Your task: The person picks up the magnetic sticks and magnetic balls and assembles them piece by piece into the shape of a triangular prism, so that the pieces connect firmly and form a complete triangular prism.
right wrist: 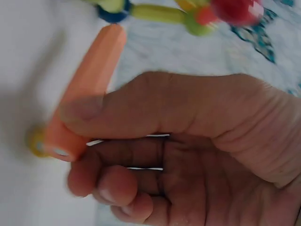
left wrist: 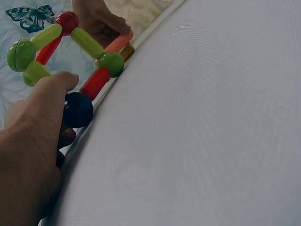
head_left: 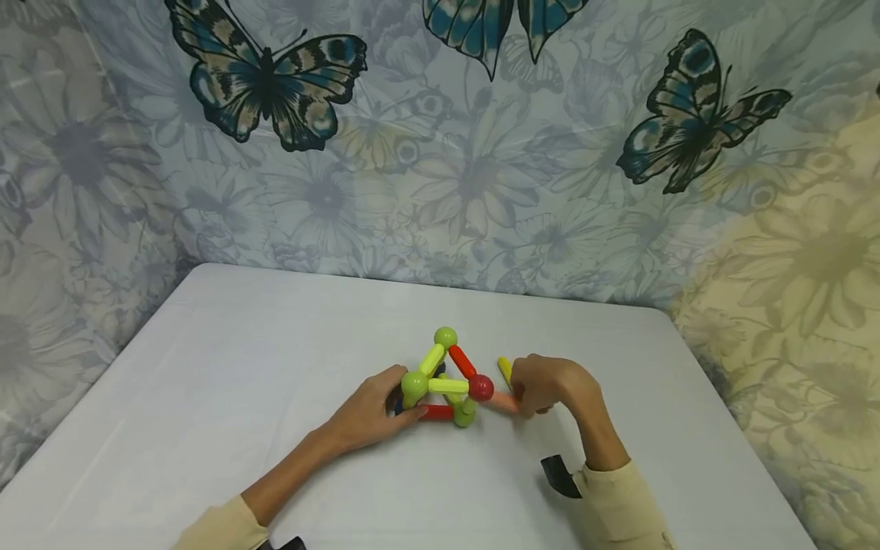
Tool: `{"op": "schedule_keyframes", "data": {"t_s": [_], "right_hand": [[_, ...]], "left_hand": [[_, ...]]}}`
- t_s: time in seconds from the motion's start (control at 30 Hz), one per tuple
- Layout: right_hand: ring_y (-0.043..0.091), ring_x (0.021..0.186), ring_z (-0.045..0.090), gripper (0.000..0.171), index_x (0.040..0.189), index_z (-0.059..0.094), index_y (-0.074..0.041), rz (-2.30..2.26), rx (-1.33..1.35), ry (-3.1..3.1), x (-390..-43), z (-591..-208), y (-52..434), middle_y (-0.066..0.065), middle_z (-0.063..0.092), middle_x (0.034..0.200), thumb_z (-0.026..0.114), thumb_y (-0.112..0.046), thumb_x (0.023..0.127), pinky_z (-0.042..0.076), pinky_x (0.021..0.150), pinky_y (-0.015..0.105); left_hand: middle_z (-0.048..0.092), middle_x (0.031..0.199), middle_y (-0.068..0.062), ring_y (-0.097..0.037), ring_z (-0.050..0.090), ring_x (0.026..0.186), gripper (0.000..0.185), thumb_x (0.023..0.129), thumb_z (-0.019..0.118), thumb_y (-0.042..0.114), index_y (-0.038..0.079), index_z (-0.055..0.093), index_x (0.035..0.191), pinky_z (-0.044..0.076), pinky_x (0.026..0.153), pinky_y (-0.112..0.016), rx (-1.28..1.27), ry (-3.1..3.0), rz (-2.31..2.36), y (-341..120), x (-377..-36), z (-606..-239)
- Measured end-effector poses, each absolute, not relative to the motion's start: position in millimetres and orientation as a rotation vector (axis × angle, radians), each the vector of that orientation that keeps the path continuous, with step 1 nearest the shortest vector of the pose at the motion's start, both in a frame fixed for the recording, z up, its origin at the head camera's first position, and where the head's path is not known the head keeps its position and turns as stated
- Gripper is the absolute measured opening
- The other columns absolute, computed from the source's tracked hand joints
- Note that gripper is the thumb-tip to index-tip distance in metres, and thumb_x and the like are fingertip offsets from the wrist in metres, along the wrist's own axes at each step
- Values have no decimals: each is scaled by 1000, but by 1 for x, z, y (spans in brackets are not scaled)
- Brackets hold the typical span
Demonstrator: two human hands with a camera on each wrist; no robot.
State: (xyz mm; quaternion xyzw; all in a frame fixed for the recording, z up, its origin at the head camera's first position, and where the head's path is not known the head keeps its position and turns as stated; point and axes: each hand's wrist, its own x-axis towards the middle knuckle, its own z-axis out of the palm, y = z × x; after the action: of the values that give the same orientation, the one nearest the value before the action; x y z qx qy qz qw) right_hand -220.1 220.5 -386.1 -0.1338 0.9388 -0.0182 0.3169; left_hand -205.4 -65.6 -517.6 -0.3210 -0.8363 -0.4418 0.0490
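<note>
The white surface [head_left: 206, 382] is carrying a toy frame [head_left: 447, 382] of rods and balls, well in from its edges. The left hand [head_left: 371, 416] is gripping the frame's blue ball [left wrist: 77, 109]; the right hand [head_left: 546, 386] is pinching an orange rod [right wrist: 89, 89] beside it.

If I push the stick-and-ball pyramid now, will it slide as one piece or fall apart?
The pyramid looks light plastic, so it would probably slide easily on the smooth table. Its joints may separate. Loose round balls would likely roll. The left hand steadies one corner.
</note>
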Motion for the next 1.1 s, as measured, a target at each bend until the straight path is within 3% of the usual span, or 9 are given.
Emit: {"op": "schedule_keyframes", "data": {"t_s": [0.17, 0.3, 0.4, 0.57, 0.7, 0.83, 0.93, 1.1], "right_hand": [[11, 59, 52, 21, 71, 71, -19, -171, -424, 2410, -206, -368, 229, -5, 59, 63, 75, 1, 76, 41, 58, 27], [8, 56, 52, 22, 71, 71, -21, -227, -554, 2328, -196, -362, 212, -6, 60, 61, 77, 0, 77, 39, 55, 24], [8, 53, 50, 21, 75, 67, -18, -251, -581, 2276, -188, -362, 193, -5, 57, 58, 75, 0, 82, 38, 55, 23], [14, 50, 52, 16, 94, 57, -18, -347, -501, 2231, -175, -365, 169, 2, 57, 60, 65, -4, 96, 40, 57, 24], [17, 51, 54, 8, 99, 54, -19, -380, -471, 2308, -165, -368, 159, 4, 56, 61, 60, -17, 105, 40, 58, 26], [18, 46, 54, 36, 89, 54, -16, -411, -539, 2394, -161, -374, 151, 3, 54, 59, 44, -41, 112, 38, 53, 25], [18, 44, 51, 47, 90, 56, -12, -353, -544, 2475, -159, -379, 143, 2, 50, 58, 36, -48, 113, 36, 49, 24], [17, 54, 52, 25, 120, 58, -6, 32, -502, 2659, -152, -390, 128, 4, 53, 70, 63, -25, 105, 43, 49, 24]], "left_hand": [[55, 86, 10, -1, 48, 73, 22, 92, 80, 24, 22, 61, 103, 42, 62, -16, -979, -2509, -1320, -66, -205, -517], [55, 85, 9, -1, 47, 73, 22, 90, 81, 21, 19, 62, 102, 42, 61, -16, -950, -2492, -1293, -66, -204, -517], [54, 82, 8, -1, 45, 71, 24, 89, 82, 20, 17, 62, 103, 40, 59, -16, -916, -2492, -1294, -66, -205, -518], [51, 78, 8, 0, 44, 68, 24, 91, 81, 24, 17, 62, 104, 39, 58, -16, -904, -2475, -1335, -67, -206, -520], [50, 78, 8, 1, 45, 68, 23, 92, 80, 25, 18, 60, 101, 39, 58, -16, -939, -2466, -1339, -67, -207, -521], [51, 79, 8, 1, 46, 69, 23, 91, 81, 20, 16, 62, 103, 42, 60, -16, -954, -2474, -1343, -68, -207, -521], [51, 79, 7, -1, 47, 70, 24, 90, 81, 19, 15, 62, 103, 42, 61, -16, -962, -2477, -1350, -68, -206, -520], [51, 79, 6, -1, 47, 69, 24, 90, 82, 21, 17, 61, 101, 41, 60, -16, -975, -2473, -1334, -68, -206, -519]]}}
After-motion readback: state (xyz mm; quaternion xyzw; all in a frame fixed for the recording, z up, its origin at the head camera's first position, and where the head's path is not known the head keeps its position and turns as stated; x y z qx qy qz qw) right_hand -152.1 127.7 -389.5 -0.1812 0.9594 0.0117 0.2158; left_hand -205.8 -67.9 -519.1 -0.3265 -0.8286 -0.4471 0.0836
